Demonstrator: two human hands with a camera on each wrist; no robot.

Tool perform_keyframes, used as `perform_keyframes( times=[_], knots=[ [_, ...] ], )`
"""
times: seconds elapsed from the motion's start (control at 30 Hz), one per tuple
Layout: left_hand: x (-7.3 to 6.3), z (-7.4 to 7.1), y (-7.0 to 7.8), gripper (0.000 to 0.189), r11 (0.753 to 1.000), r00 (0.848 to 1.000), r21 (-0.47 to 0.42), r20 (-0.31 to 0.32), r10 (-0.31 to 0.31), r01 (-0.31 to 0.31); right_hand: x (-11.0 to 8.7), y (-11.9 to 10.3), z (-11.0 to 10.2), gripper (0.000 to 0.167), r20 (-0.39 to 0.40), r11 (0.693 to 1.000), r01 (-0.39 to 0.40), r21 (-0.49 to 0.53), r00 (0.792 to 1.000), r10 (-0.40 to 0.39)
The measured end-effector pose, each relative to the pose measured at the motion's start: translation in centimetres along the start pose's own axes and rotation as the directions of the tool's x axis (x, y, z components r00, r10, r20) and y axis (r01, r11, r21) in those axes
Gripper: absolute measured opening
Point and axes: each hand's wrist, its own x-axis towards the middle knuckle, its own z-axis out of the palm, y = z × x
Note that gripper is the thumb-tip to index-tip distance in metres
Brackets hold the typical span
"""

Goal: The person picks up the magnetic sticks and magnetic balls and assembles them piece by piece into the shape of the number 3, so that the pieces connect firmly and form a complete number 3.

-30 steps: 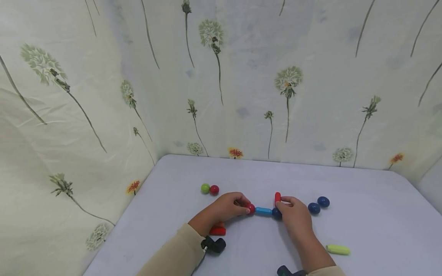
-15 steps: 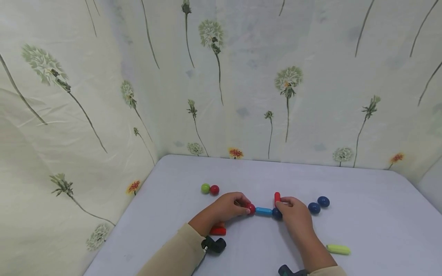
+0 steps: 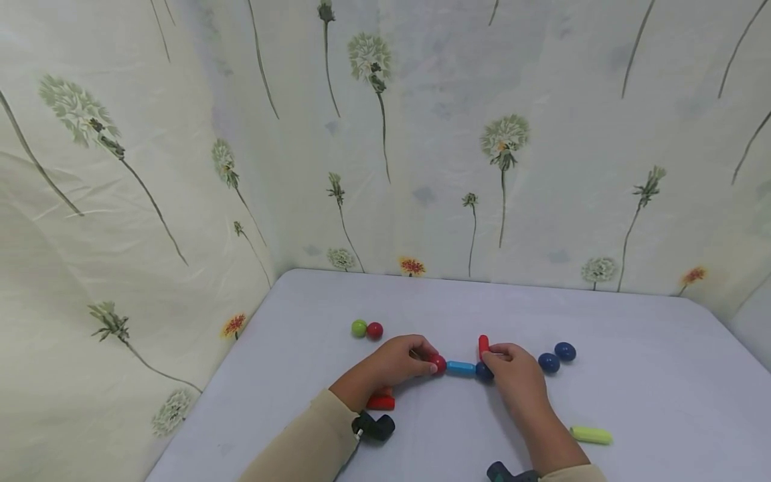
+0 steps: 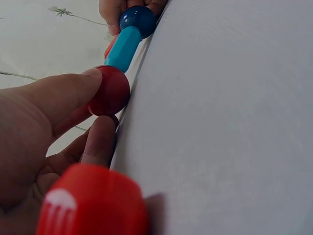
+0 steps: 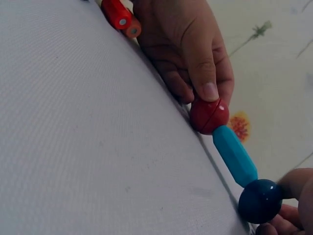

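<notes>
In the head view my left hand [image 3: 400, 358] pinches a glossy red ball [image 4: 111, 90] between thumb and fingers. A light-blue faceted rod [image 5: 234, 155] runs from that ball to a dark blue ball [image 5: 260, 201], the three in a row along the tabletop. My right hand [image 3: 517, 376] is at the dark blue end, its thumb and forefinger pinching a short red rod [image 3: 484, 345] that points away from the blue ball. Its fingers also lie against the blue ball in the right wrist view, and partly cover the red rod's near end.
On the white table [image 3: 446, 435], a green ball [image 3: 359, 328] and another red ball [image 3: 375, 331] sit back left. Two dark blue balls [image 3: 557, 357] lie to the right. A yellow-green rod [image 3: 591, 435] is near the right forearm; red and orange rods [image 3: 381, 402] lie by the left wrist.
Both hands stay in nearly the same place with the same pieces. The head view has shifted very slightly.
</notes>
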Motion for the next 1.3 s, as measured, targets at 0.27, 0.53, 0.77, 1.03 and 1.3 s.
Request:
perform_keyframes(
  times=[0.27, 0.53, 0.77, 1.03, 1.3],
  knots=[
    [0.1, -0.2, -0.2, 0.026, 0.999, 0.999, 0.028, 0.04, 0.033, -0.034, 0.2, 0.1, 0.1, 0.045, 0.013, 1.0, -0.008, 0.018, 1.0, 0.008],
    [0.5, -0.5, -1.0, 0.037, 0.984, 0.983, 0.1, 0.129, 0.134, -0.147, 0.1, 0.1, 0.1, 0.046, 0.007, 1.0, 0.003, 0.01, 1.0, -0.003],
    [0.5, -0.6, -0.9, 0.036, 0.974, 0.976, 0.141, 0.15, 0.157, -0.178, 0.2, -0.1, 0.1, 0.051, 0.023, 0.999, -0.033, 0.025, 0.999, 0.032],
    [0.3, -0.7, -0.4, 0.034, 0.966, 0.973, 0.17, 0.161, 0.166, -0.193, 0.5, -0.1, -0.2, 0.052, 0.034, 0.997, -0.062, 0.053, 0.998, 0.06],
    [0.3, -0.5, -0.6, 0.034, 0.968, 0.973, 0.164, 0.162, 0.163, -0.189, 0.2, 0.1, -0.2, 0.051, 0.035, 0.996, -0.07, 0.062, 0.997, 0.068]
  ],
)
